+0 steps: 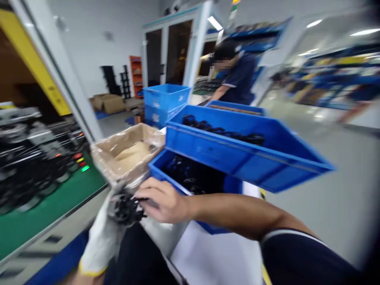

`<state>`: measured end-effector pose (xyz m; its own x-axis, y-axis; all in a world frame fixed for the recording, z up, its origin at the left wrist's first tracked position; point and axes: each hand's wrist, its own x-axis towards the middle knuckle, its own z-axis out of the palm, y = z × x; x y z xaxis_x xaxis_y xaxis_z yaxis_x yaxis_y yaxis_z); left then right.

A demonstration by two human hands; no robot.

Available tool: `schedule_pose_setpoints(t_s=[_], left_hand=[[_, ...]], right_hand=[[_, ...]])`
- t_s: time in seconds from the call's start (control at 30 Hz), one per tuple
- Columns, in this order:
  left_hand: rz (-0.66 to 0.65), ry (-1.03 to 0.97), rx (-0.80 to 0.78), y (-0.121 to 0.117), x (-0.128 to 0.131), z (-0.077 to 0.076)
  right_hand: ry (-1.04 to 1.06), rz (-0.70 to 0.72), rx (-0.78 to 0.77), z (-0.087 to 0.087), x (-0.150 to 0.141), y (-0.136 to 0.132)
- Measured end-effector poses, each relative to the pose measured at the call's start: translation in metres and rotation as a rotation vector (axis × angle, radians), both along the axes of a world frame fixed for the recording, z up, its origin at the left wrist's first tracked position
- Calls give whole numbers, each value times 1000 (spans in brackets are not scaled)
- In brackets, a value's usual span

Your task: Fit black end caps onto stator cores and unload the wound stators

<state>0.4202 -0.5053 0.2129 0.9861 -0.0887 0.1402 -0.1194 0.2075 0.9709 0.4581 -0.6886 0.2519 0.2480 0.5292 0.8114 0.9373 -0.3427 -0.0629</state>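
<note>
My left hand (103, 233) wears a white glove and is closed around a black toothed round part (127, 209), held low in front of me. My bare right hand (162, 200) reaches across from the right, fingers curled on the same black part. Just behind the hands stands a cardboard box lined with clear plastic (124, 152). To its right a blue bin (178, 170) holds more black parts, and a larger blue bin (246, 154) with black parts rests tilted over it.
A green conveyor surface (44, 206) with black machinery (32, 154) runs along the left. More blue bins (166, 101) stand behind. Another person in dark blue (234, 73) works at the back. Grey floor (341, 190) lies to the right.
</note>
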Motion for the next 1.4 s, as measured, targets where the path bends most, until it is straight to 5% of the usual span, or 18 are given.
schedule_pose_setpoints(t_s=[0.1,0.33,0.63,0.93,1.23,1.4], left_hand=[[58,44,60,7,-6,-9],[72,56,123,8,-19,7],[-1,-33,78,11,-14,7],[13,15,218,14,-14,4],[-23,117,241,8,-16,23],[-21,-14,193,4,-16,18]], right_hand=[[40,60,74,5,-2,-3],[96,202,-44,11,-11,-2],[9,11,-43,7,-16,2],[59,-37,-28,6,-19,2],[110,-28,-90,8,-20,2],[-20,-19,-124,6,-19,2]])
